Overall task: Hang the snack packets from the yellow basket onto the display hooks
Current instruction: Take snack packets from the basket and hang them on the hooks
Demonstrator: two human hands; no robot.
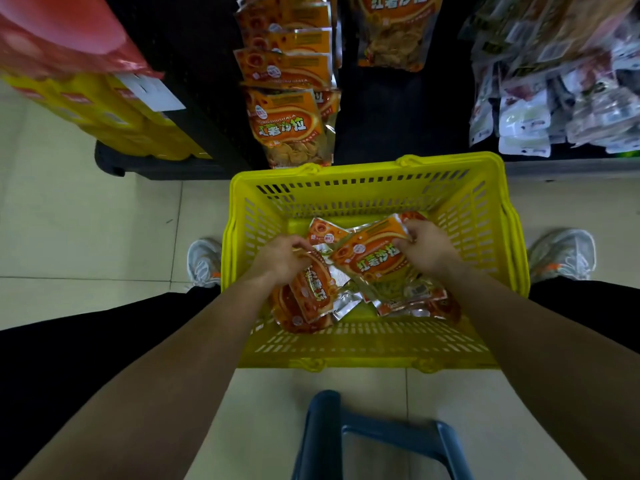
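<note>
Both hands are working down inside the yellow basket, which is sitting on the pale tiled floor between my feet. My right hand is pinching the top edge of an orange snack packet, lifting it tilted above the pile, while my left hand is closing its fingers on the top of a second packet lying at the near left of the basket. Several more packets are lying loose beneath them. I am judging that the pick is best made by the header strip, one packet per hand, so the hang hole is staying clear of my fingertips and facing up; I cannot make out the hole itself from here. Matching packets are already hanging in a column on the dark display rack just beyond the basket's far rim, and the hooks themselves are hidden behind them. Yellow stock is stacked at far left, pale pouches are hanging at far right, and a blue stool frame is standing near me.
</note>
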